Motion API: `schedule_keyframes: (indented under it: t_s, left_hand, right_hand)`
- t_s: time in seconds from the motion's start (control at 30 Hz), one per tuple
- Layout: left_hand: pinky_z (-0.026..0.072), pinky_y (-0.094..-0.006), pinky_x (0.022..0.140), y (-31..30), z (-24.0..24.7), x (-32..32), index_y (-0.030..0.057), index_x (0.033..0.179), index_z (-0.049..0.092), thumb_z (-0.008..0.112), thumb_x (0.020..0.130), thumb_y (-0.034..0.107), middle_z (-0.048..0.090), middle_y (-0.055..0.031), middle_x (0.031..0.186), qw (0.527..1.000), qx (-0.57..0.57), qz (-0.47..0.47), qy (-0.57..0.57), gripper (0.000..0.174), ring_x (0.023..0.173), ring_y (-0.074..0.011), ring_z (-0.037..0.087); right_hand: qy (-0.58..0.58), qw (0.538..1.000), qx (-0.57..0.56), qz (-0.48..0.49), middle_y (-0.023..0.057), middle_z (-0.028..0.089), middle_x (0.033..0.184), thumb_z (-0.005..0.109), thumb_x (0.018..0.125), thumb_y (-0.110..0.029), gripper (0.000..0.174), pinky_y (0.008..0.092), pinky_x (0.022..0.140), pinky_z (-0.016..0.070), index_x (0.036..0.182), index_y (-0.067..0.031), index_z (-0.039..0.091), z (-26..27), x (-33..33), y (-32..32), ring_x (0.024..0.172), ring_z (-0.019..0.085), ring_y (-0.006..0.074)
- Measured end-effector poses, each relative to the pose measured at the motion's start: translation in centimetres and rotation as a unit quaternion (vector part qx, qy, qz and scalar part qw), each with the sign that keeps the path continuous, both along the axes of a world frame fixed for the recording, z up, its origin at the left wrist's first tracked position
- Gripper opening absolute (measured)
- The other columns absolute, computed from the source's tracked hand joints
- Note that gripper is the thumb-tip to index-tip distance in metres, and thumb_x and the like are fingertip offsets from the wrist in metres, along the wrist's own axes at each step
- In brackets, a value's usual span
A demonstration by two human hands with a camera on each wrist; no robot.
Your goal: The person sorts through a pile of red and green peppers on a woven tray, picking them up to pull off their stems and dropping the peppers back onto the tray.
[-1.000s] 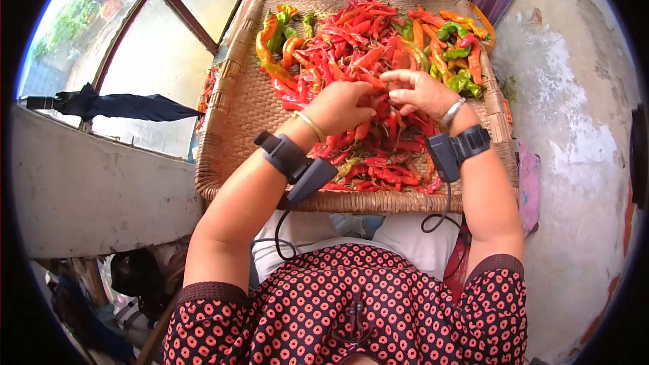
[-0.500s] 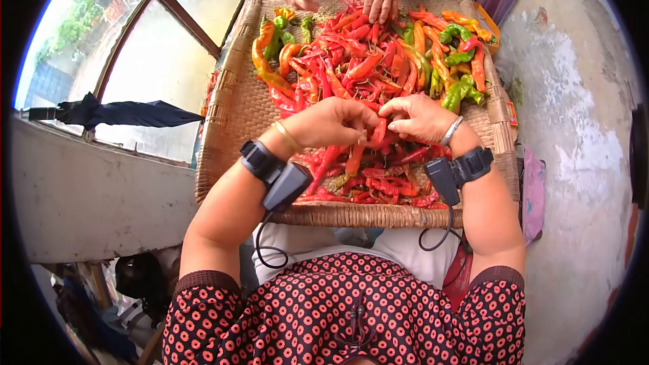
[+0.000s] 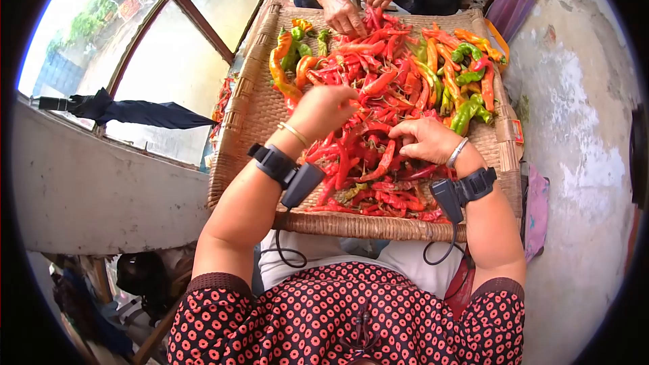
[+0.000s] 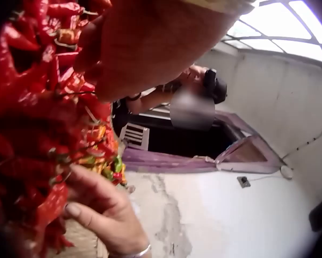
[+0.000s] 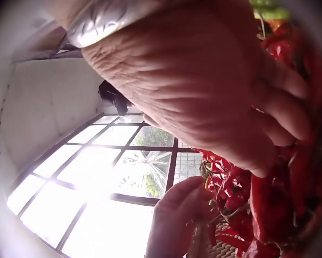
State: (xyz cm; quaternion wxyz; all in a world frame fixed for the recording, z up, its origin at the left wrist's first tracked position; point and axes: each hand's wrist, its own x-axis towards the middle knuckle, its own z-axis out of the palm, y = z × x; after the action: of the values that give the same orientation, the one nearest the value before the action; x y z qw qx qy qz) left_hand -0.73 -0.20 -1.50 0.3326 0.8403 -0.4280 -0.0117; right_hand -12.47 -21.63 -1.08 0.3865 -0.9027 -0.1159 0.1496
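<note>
Many red chili peppers lie heaped on a woven tray. The left hand hangs over the left side of the heap, blurred, with its fingers bent; whether they hold anything is unclear. In the right wrist view this left hand is beside some stems. Lower and to the right, the right hand has its thumb and fingers apart at the heap's edge. The left wrist view shows that right hand close to a red pepper, no grip visible.
Orange and green peppers lie at the tray's right, with more at its upper left. Across the tray another person's hands reach to the peppers. A folded dark umbrella is at the left by the window; a wall stands at the right.
The two hands were together around a red pepper and have moved apart, the left up and leftward, the right slightly lower. The other person's hand has come onto the heap's far end.
</note>
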Motion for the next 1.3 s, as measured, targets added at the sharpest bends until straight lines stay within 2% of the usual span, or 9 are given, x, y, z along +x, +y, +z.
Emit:
schedule_keyframes:
  t_s: [0.03,0.07,0.17,0.37,0.57,0.63,0.7,0.93,1.3]
  left_hand:
    - [0.0469,-0.0365,0.059,-0.3,0.6,-0.9,0.0048,0.086,0.061,0.057,0.075,0.015,0.060,-0.0125,0.071,0.997,0.076,-0.018,0.004,0.015,0.064,-0.0263,0.060]
    - [0.0469,-0.0365,0.059,-0.4,1.0,-1.2,0.0048,0.086,0.061,0.057,0.075,0.015,0.060,-0.0125,0.071,0.997,0.076,-0.015,0.005,0.015,0.064,-0.0263,0.060]
    - [0.0467,-0.0372,0.060,-0.4,1.1,-1.4,0.0049,0.082,0.060,0.058,0.073,0.014,0.060,-0.0130,0.068,0.981,0.187,-0.058,-0.016,0.013,0.064,-0.0302,0.058]
    - [0.0469,-0.0377,0.058,-1.0,1.2,-2.6,0.0075,0.080,0.060,0.060,0.073,0.014,0.058,-0.0093,0.068,0.991,-0.052,-0.010,-0.121,0.009,0.064,-0.0289,0.058]
    - [0.0470,-0.0338,0.063,-2.3,0.9,-6.4,0.0045,0.085,0.060,0.061,0.074,0.012,0.060,-0.0111,0.078,0.884,0.037,-0.414,0.215,0.014,0.068,-0.0260,0.059]
    - [0.0468,-0.0345,0.069,-2.8,-0.4,-7.8,0.0016,0.088,0.060,0.059,0.074,0.010,0.061,-0.0130,0.082,0.871,0.081,-0.425,0.231,0.016,0.075,-0.0274,0.059]
    - [0.0462,-0.0361,0.074,-3.5,-1.1,-8.2,0.0015,0.093,0.059,0.059,0.072,0.008,0.061,-0.0137,0.087,0.863,0.088,-0.438,0.234,0.021,0.081,-0.0284,0.058]
    - [0.0465,-0.0373,0.079,-6.5,-1.7,-8.8,0.0086,0.105,0.055,0.063,0.065,0.014,0.057,-0.0071,0.103,0.845,0.145,-0.510,-0.074,0.041,0.096,-0.0269,0.051]
    - [0.0410,-0.0427,0.085,-10.2,-2.2,-9.2,0.0149,0.124,0.040,0.064,0.067,0.028,0.047,-0.0068,0.123,0.733,0.172,-0.642,-0.146,0.063,0.108,-0.0270,0.047]
  right_hand:
    - [-0.035,0.999,-0.022,0.014,0.0056,0.059,0.072,0.061,0.069,-0.008,0.037,0.0260,0.063,0.0456,0.105,-0.0014,0.055,0.0,0.0,0.2,0.066,0.057,0.0132]
    - [-0.025,0.997,-0.066,0.015,0.0142,0.062,0.089,0.062,0.067,-0.014,0.040,0.0331,0.074,0.0467,0.105,-0.0053,0.056,0.4,-0.1,0.5,0.081,0.060,0.0259]
    - [-0.044,0.993,-0.110,0.008,0.0152,0.061,0.091,0.062,0.066,-0.016,0.043,0.0362,0.078,0.0454,0.107,-0.0060,0.055,0.7,-0.2,1.3,0.087,0.057,0.0296]
    - [-0.127,0.986,-0.096,-0.053,0.0170,0.054,0.096,0.062,0.068,-0.017,0.050,0.0376,0.081,0.0427,0.114,-0.0066,0.047,-1.5,0.4,1.0,0.092,0.053,0.0328]
    - [-0.087,0.990,-0.066,-0.086,0.0185,0.055,0.103,0.061,0.071,-0.018,0.041,0.0362,0.084,0.0418,0.108,-0.0030,0.053,-2.1,1.4,0.2,0.096,0.053,0.0323]
    - [-0.086,0.990,-0.068,-0.092,0.0174,0.056,0.103,0.060,0.072,-0.018,0.040,0.0355,0.083,0.0427,0.108,-0.0026,0.054,-1.9,1.3,0.0,0.095,0.054,0.0304]
    - [-0.072,0.993,-0.025,-0.085,0.0103,0.058,0.101,0.058,0.073,-0.010,0.038,0.0279,0.073,0.0461,0.111,-0.0029,0.053,-2.2,1.4,-0.3,0.081,0.057,0.0168]
    - [-0.052,0.995,0.012,-0.086,0.0139,0.059,0.098,0.059,0.073,-0.018,0.038,0.0319,0.079,0.0448,0.108,-0.0033,0.055,-3.0,1.5,-1.0,0.089,0.057,0.0241]
    - [0.026,0.993,0.087,-0.078,0.0107,0.060,0.092,0.058,0.076,-0.017,0.036,0.0293,0.076,0.0448,0.109,-0.0030,0.054,-3.5,1.9,-1.9,0.085,0.057,0.0182]
